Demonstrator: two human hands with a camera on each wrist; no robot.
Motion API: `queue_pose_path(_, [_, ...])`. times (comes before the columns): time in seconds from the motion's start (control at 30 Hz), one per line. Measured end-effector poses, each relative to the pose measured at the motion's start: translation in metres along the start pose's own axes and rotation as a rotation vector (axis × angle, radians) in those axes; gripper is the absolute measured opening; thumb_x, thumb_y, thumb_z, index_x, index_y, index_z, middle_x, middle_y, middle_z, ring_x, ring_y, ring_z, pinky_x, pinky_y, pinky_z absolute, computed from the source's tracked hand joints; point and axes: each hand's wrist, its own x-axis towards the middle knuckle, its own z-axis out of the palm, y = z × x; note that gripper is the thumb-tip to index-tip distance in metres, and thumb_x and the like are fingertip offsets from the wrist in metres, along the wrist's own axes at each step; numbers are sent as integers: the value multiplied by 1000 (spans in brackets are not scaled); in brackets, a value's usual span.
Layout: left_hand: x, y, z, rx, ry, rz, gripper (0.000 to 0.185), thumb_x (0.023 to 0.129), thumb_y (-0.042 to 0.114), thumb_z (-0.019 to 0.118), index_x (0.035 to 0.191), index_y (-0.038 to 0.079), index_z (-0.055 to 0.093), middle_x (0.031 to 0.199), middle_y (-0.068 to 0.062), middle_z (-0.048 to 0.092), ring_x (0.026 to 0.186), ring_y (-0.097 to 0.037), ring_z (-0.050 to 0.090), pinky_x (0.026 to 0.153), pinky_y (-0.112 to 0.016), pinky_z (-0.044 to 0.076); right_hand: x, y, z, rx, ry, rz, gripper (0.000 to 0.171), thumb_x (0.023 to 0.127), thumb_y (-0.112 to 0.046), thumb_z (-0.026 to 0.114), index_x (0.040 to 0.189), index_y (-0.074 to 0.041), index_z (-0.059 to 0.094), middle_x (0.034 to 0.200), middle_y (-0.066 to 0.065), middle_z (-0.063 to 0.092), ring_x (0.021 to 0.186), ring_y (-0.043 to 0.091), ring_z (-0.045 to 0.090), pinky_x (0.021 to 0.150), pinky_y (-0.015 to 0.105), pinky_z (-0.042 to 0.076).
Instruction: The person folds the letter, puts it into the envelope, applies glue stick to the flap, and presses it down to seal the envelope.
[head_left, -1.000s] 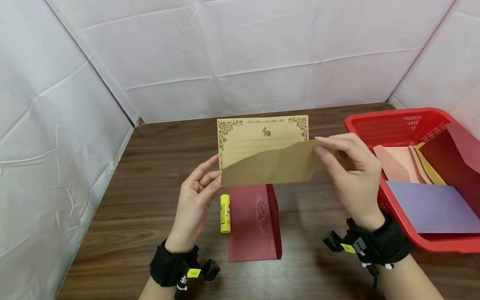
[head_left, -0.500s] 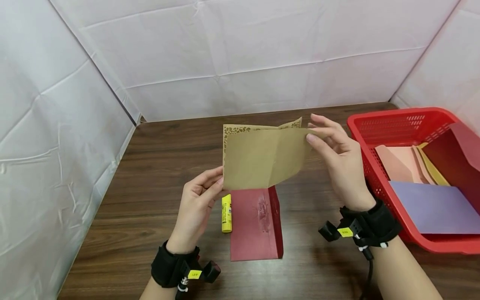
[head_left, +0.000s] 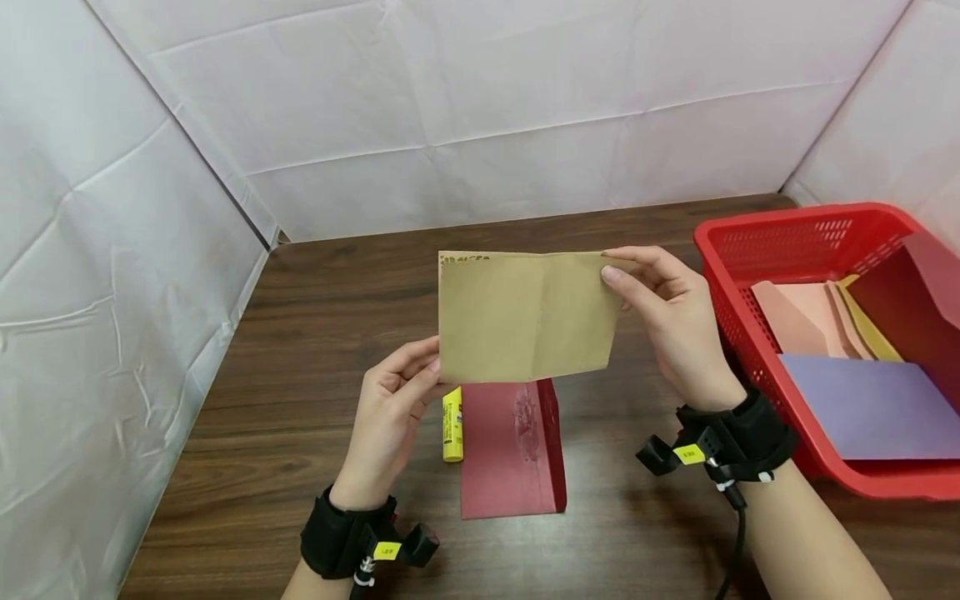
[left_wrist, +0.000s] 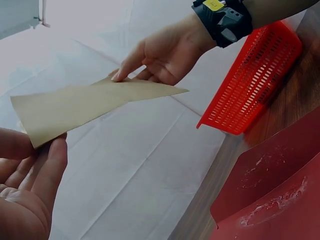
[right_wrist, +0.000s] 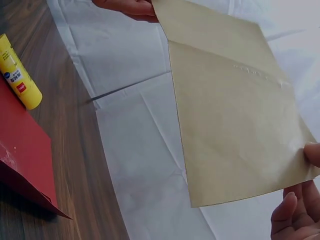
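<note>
- Head view: tan paper (head_left: 525, 317), folded over, held upright in the air above the wooden table (head_left: 300, 333), plain side toward the camera; a strip of printed border shows at its upper left edge.
- Head view: left hand (head_left: 390, 408), thumb and fingers pinching the lower left corner of the paper.
- Head view: right hand (head_left: 675, 325), thumb and forefinger pinching the upper right corner; remaining fingers loosely bent behind the sheet.
- Head view: yellow glue stick (head_left: 452, 425) lying on the table just below the paper, beside the left hand.
- Head view: dark red envelope (head_left: 510, 450) flat on the table, just right of the glue stick, flap standing up along its right edge.
- Head view: red basket (head_left: 765, 242) at the right of the table, holding pink, yellow, dark red and purple sheets (head_left: 870, 408).
- Head view: white cloth backdrop (head_left: 480, 108) on three sides.
- Left wrist view: left fingers curled under the paper's near corner; right hand at the far edge; basket and red envelope at right.
- Right wrist view: paper seen from behind with a crease across it; right fingertips at its lower corner, left fingers at the top; glue stick and envelope on the table at left.
</note>
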Motion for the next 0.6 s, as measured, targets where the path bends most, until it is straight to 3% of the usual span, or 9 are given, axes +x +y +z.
queue_pose_path(0.17, [-2, 0, 3, 9, 47, -28, 25, 102, 2, 55, 123, 10, 68, 112, -5, 71, 96, -17, 71, 91, -36, 57, -4, -1, 1, -26, 4, -34, 24, 94, -6, 71, 117, -3, 72, 98, 8, 71, 78, 19, 57, 66, 26, 47])
queue_pose_path(0.4, [-3, 2, 6, 20, 89, -69, 32, 106, 11, 53, 132, -6, 60, 117, -10, 69, 101, -19, 68, 90, -31, 56, -11, -6, 4, -249, 37, -80, 26, 94, -11, 73, 120, -9, 73, 77, 9, 61, 65, 19, 48, 53, 24, 38])
queue_pose_path(0.6, [-6, 2, 8, 64, 111, -71, 33, 101, 6, 60, 131, -6, 60, 113, -9, 70, 98, -19, 67, 86, -28, 56, -18, -6, 6, -334, 44, -105, 27, 94, -10, 73, 120, -10, 73, 67, 9, 56, 54, 18, 45, 45, 26, 35])
